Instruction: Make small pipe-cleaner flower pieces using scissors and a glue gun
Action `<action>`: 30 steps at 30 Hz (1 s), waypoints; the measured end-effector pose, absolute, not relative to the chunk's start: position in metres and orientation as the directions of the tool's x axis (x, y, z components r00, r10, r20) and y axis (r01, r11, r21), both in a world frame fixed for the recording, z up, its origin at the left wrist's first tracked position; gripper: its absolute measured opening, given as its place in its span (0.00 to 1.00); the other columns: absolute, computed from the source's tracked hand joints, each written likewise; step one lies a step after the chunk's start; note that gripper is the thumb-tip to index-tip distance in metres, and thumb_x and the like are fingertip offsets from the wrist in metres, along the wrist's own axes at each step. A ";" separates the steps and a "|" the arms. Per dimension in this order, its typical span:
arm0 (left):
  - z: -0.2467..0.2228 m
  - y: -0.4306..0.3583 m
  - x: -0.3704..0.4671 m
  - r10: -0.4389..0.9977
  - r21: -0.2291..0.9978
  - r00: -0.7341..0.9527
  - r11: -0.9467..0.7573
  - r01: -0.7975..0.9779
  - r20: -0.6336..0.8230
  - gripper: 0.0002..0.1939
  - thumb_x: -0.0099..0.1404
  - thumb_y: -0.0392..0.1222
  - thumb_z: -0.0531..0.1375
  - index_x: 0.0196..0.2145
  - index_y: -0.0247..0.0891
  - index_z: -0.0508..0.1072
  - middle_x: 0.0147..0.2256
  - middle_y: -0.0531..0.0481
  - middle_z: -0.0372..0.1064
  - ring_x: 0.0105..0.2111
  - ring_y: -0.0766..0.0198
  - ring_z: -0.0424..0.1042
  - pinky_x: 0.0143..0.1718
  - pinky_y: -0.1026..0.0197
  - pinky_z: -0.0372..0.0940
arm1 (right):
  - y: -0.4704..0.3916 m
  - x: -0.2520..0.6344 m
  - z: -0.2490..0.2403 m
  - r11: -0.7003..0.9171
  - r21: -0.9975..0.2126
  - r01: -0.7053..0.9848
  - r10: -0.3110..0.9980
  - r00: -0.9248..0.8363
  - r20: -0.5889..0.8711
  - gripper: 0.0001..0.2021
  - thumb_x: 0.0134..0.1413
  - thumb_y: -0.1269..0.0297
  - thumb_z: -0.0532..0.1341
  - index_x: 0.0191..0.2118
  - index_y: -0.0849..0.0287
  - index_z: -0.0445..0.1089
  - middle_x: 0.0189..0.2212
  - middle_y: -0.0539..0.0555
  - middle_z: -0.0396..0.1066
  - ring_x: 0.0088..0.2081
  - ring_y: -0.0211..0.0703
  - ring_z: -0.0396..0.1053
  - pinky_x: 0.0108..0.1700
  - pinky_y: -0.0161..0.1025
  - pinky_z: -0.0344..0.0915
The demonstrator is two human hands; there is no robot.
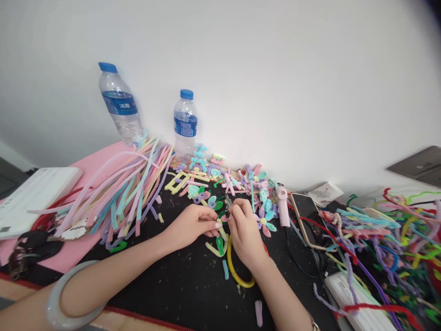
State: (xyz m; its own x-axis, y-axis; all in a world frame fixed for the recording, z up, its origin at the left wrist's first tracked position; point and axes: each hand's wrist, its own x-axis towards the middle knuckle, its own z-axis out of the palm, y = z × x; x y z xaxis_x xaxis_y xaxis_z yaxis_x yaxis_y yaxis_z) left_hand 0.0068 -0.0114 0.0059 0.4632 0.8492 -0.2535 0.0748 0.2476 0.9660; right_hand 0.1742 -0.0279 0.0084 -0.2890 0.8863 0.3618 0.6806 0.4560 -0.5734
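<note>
My right hand (245,232) is closed around a pair of scissors (240,279) with a large yellow loop handle; the short metal blades point away, past my fingers. Close beside it, my left hand (195,224) pinches a small pipe cleaner piece (220,222), pale yellow and pink, partly covered by the fingertips. Just below the hands lies a green and pale yellow bent pipe cleaner (219,246). A short blue pipe cleaner offcut (225,269) rests nearer to me, and a lilac offcut (258,313) lies by the front edge.
A bundle of pastel pipe cleaners (138,184) spreads at the left. Two water bottles (186,122) stand by the wall. Finished pipe cleaner flowers (263,221) crowd the back. A pink handheld device (283,207), a phone (310,220) and tangled colourful pipe cleaners (389,248) lie right.
</note>
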 end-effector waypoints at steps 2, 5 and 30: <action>0.007 -0.012 0.007 0.850 0.966 0.462 0.248 0.071 -0.252 0.07 0.57 0.40 0.61 0.30 0.32 0.73 0.24 0.51 0.72 0.29 0.62 0.74 0.34 0.62 0.69 | -0.027 0.175 0.008 0.469 -0.555 0.687 0.880 -0.306 0.364 0.09 0.61 0.73 0.46 0.30 0.57 0.54 0.37 0.55 0.55 0.36 0.41 0.58 0.38 0.39 0.60; 0.006 -0.011 0.006 0.845 0.965 0.469 0.249 0.079 -0.256 0.06 0.57 0.39 0.61 0.29 0.32 0.74 0.23 0.51 0.72 0.27 0.63 0.74 0.33 0.63 0.69 | -0.027 0.176 0.008 0.495 -0.558 0.666 0.867 -0.332 0.372 0.08 0.60 0.74 0.46 0.30 0.57 0.53 0.38 0.56 0.54 0.37 0.41 0.58 0.38 0.38 0.60; 0.006 -0.008 0.002 0.842 0.978 0.497 0.175 0.110 -0.207 0.11 0.58 0.45 0.62 0.27 0.33 0.73 0.22 0.50 0.73 0.26 0.64 0.73 0.31 0.64 0.69 | -0.028 0.173 0.005 0.492 -0.670 0.556 0.871 -0.333 0.363 0.09 0.61 0.73 0.44 0.31 0.57 0.54 0.36 0.54 0.55 0.37 0.41 0.58 0.39 0.38 0.58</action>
